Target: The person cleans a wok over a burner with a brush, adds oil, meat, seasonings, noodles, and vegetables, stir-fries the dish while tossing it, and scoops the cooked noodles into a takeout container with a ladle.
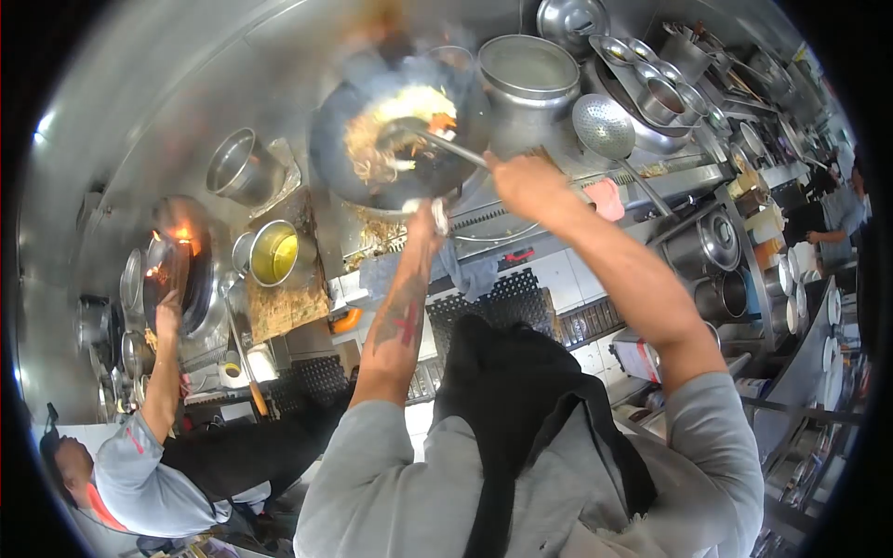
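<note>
With fingers curled fully around it, the left hand (pixel 424 225) holds a white cloth (pixel 440 217) at the near rim of the wok (pixel 456 169), behind the stove's (pixel 684 177) front edge, while the right hand (pixel 528 186) tightly grips the ladle (pixel 450 146), its bowl among the food (pixel 370 141).

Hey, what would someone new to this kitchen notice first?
Probably the hazy wok at top center, the right hand holding a ladle in its food and the left hand gripping a pale cloth at the near rim. Next come orange flames at far left, near a co-worker's hand.
</note>
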A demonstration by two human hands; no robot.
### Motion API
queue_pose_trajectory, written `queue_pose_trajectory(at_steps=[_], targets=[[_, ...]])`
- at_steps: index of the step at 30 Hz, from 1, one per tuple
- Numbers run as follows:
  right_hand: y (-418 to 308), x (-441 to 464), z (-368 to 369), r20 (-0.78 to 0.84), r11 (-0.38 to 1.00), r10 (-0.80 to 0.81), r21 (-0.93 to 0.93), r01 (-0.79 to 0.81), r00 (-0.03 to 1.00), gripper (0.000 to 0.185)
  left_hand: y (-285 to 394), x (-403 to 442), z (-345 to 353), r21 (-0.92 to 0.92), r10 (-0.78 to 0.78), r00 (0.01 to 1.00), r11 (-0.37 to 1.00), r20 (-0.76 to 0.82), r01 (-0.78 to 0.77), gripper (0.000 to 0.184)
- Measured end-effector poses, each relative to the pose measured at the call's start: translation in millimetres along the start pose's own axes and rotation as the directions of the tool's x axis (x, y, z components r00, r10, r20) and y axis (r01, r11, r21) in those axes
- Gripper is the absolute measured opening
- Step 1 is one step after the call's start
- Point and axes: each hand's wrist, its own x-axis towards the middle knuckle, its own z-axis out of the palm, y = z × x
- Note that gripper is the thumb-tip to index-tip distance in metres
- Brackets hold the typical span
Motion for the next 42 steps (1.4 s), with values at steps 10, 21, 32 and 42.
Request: queue_pose_trajectory(at_steps=[10, 21, 32, 42], targets=[[16, -42, -121, -0.007, 0.998, 0.005, -0.055, -0.006, 1.000, 0.028, 61, 7, 23, 0.005, 0.016, 0.986, 1.000, -0.165, -0.016, 0.029], [2, -57, -146, 0.215, 0.997, 0.032, -0.077, -0.015, 0.976, 0.021, 110, -95, 108, -0.047, -0.089, 0.988, 0.995, -0.126, 0.084, 0.024], [2, -32, 3, -0.097, 0.935, 0.170, 0.329, -0.130, 0.981, 0.043, 6, -48, 17, 0.082, 0.087, 0.973, 0.994, -0.214, -0.071, 0.018], [38, -75, -118, 0.047, 0.994, 0.055, -0.098, -0.050, 0.997, 0.047, 79, 8, 43, -0.090, -0.051, 0.965, 0.996, -0.258, 0.029, 0.013]])
